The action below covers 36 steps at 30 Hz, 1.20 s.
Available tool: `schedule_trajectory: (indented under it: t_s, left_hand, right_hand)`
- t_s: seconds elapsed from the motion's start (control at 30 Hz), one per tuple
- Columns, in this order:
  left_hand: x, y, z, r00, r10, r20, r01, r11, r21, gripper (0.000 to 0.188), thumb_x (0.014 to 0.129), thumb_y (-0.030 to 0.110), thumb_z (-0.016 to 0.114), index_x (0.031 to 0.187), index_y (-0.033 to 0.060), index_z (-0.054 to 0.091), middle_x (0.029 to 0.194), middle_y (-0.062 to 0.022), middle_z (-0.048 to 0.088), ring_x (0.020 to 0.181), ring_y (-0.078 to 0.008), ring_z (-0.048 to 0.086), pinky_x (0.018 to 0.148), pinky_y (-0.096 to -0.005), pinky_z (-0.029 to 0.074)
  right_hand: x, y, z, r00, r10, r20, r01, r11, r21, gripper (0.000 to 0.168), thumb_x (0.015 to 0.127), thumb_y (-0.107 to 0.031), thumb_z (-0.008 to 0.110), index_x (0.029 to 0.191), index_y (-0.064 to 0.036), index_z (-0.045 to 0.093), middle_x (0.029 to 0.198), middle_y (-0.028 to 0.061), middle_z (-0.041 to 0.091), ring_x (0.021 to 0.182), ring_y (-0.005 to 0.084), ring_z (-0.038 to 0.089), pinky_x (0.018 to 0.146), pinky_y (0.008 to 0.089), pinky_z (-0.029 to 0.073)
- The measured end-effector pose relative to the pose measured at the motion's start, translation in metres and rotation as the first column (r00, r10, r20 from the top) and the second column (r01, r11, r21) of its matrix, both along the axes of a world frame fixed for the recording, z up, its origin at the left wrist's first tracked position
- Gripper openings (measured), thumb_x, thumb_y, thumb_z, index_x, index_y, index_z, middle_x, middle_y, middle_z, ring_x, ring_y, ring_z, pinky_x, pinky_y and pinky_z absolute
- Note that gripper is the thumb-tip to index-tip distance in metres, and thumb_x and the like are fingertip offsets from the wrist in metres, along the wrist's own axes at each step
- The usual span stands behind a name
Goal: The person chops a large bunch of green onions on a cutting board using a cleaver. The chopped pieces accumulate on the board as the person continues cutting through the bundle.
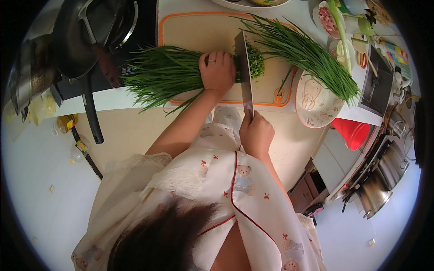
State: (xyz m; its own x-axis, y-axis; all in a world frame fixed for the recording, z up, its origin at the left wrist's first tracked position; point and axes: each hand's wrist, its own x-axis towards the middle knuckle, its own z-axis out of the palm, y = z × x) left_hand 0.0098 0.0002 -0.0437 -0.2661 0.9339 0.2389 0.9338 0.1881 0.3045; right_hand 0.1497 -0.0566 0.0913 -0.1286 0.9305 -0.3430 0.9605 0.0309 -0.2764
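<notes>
My left hand (217,71) presses a thick bunch of garlic chives (166,73) down on the cutting board (196,28), which has an orange rim. The long leaf ends trail left past the board. In my right hand (256,133) is the handle of a broad kitchen cleaver (243,64), its blade upright just right of my left fingers. Finely chopped chives (255,62) lie heaped against the blade's right side. A second bunch of uncut chives (301,56) slants across the board's right edge and over an oval patterned dish (313,101).
At left, a black wok (74,50) and a metal spatula with a brown handle (101,61) rest on the stove. A bowl of raw meat (328,20), a green onion (342,37) and red-handled scissors (362,61) are at right. Below the counter is a red bucket (354,133).
</notes>
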Motion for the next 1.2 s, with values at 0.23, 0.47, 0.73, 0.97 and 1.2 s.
schedule_trajectory:
  t_s: [0.23, 0.47, 0.73, 0.97, 1.2]
  left_hand:
    - [0.001, -0.001, -0.001, 0.999, 0.010, -0.033, -0.010, 1.000, 0.009, 0.011, 0.086, 0.021, 0.061, 0.094, 0.0119, 0.060, 0.094, -0.0050, 0.057, 0.101, -0.0226, 0.054, 0.098, -0.0442, 0.034]
    - [-0.001, -0.001, 0.003, 1.000, 0.008, -0.013, -0.008, 1.000, 0.016, 0.013, 0.089, 0.020, 0.058, 0.097, 0.0109, 0.061, 0.096, -0.0060, 0.059, 0.099, -0.0241, 0.055, 0.097, -0.0433, 0.035]
    - [-0.001, -0.003, 0.000, 0.996, -0.004, 0.094, -0.006, 0.995, 0.096, 0.011, 0.090, 0.017, 0.059, 0.098, 0.0109, 0.057, 0.097, -0.0058, 0.061, 0.099, -0.0242, 0.056, 0.098, -0.0446, 0.035]
    - [0.000, -0.004, -0.009, 0.998, 0.007, 0.064, -0.014, 0.993, 0.119, 0.016, 0.083, 0.018, 0.063, 0.094, 0.0116, 0.054, 0.098, -0.0046, 0.059, 0.102, -0.0240, 0.054, 0.100, -0.0478, 0.034]
    - [0.000, -0.003, -0.010, 0.998, 0.014, 0.066, -0.022, 0.994, 0.109, 0.016, 0.083, 0.018, 0.063, 0.093, 0.0105, 0.054, 0.100, -0.0053, 0.060, 0.102, -0.0242, 0.054, 0.100, -0.0469, 0.034]
  right_hand:
    - [-0.021, 0.024, -0.049, 0.999, 0.031, -0.010, -0.030, 0.994, 0.103, 0.017, 0.089, -0.016, 0.059, 0.081, -0.004, 0.067, 0.065, 0.0146, 0.067, 0.055, 0.0345, 0.066, 0.050, 0.0411, 0.052]
    - [-0.011, 0.039, -0.037, 0.993, -0.010, -0.115, 0.025, 0.992, 0.126, 0.022, 0.091, -0.019, 0.060, 0.076, -0.003, 0.065, 0.064, 0.0175, 0.065, 0.057, 0.0369, 0.064, 0.053, 0.0445, 0.051]
    - [0.008, 0.049, 0.006, 0.983, -0.047, -0.176, 0.056, 0.997, 0.050, 0.026, 0.092, -0.021, 0.063, 0.075, -0.002, 0.065, 0.060, 0.0182, 0.061, 0.053, 0.0378, 0.060, 0.050, 0.0450, 0.047]
    - [-0.001, 0.044, 0.009, 0.987, -0.008, -0.159, 0.016, 0.999, 0.045, 0.027, 0.093, -0.021, 0.062, 0.074, -0.002, 0.065, 0.060, 0.0187, 0.061, 0.053, 0.0379, 0.060, 0.051, 0.0454, 0.047]
    - [-0.004, 0.034, 0.003, 0.992, -0.016, -0.124, 0.019, 1.000, 0.025, 0.029, 0.094, -0.022, 0.061, 0.073, -0.002, 0.064, 0.059, 0.0190, 0.061, 0.053, 0.0390, 0.061, 0.051, 0.0456, 0.047]
